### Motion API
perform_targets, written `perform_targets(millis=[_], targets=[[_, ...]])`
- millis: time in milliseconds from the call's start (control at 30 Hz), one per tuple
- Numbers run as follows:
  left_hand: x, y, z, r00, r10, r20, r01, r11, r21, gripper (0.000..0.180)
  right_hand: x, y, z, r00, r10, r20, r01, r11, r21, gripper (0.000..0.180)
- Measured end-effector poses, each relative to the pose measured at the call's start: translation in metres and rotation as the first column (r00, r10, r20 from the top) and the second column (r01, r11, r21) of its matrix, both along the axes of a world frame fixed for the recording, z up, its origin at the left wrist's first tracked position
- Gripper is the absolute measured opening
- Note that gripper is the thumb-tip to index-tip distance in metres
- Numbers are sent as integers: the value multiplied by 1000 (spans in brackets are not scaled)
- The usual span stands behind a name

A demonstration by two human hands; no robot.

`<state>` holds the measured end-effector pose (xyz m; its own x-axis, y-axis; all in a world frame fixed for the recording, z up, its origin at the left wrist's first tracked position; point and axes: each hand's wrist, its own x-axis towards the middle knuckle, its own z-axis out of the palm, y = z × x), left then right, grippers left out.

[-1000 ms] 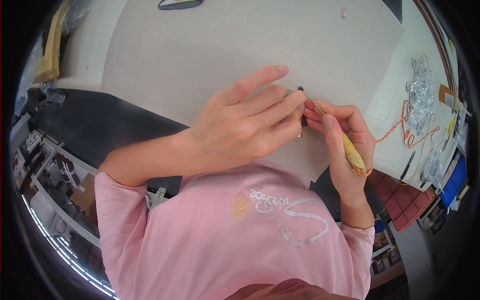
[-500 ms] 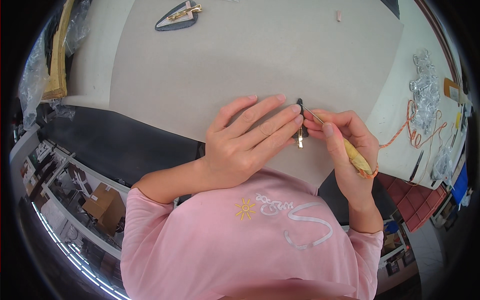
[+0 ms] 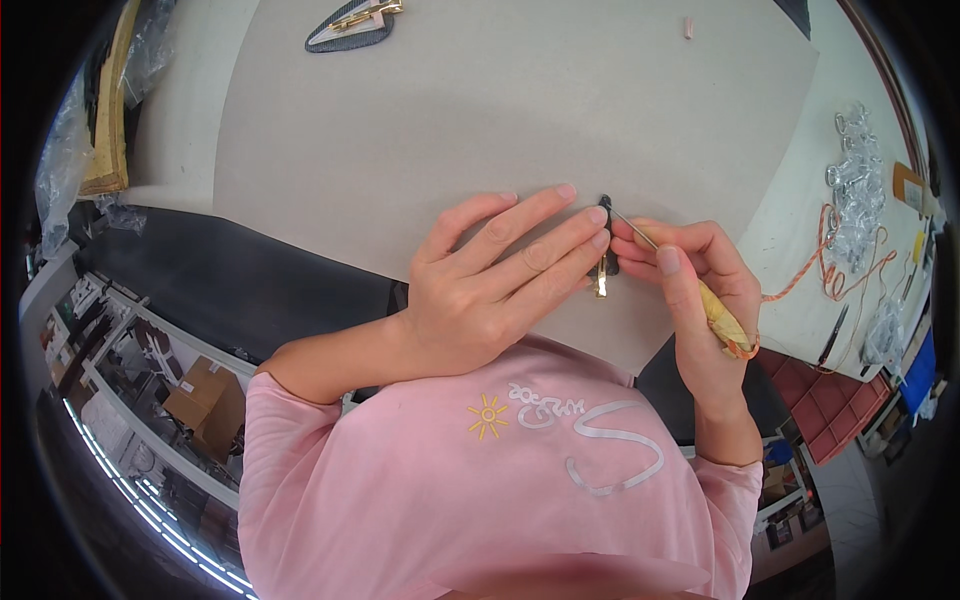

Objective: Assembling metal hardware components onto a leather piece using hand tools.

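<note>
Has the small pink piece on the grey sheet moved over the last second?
No. Against the right-hand corner of the grey sheet, the pink piece lies in about the same spot; the view shifted slightly.

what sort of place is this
Probably a small craft workshop: the right hand holds a metal-tipped tool, a gold-coloured clip lies on a dark-rimmed, drop-shaped piece, and orange cord lies off to the right.
</note>
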<state>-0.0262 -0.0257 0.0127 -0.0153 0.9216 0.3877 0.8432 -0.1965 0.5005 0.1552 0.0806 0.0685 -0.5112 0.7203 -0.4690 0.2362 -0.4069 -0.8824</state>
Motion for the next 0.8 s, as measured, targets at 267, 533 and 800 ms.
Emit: perform_targets(millis=[267, 533, 800], targets=[[2, -1, 1, 1000, 2, 19, -2, 1000, -15, 34, 3, 2, 0, 999, 40, 15, -40, 999, 12, 15], [0, 2, 2, 998, -16, 54, 18, 999, -32, 34, 3, 1, 0, 998, 61, 29, -61, 998, 2, 12], [-22, 20, 6, 988, -151, -14, 151, 988, 18, 35, -1, -16, -5, 952, 175, 252, -280, 830, 482, 12]])
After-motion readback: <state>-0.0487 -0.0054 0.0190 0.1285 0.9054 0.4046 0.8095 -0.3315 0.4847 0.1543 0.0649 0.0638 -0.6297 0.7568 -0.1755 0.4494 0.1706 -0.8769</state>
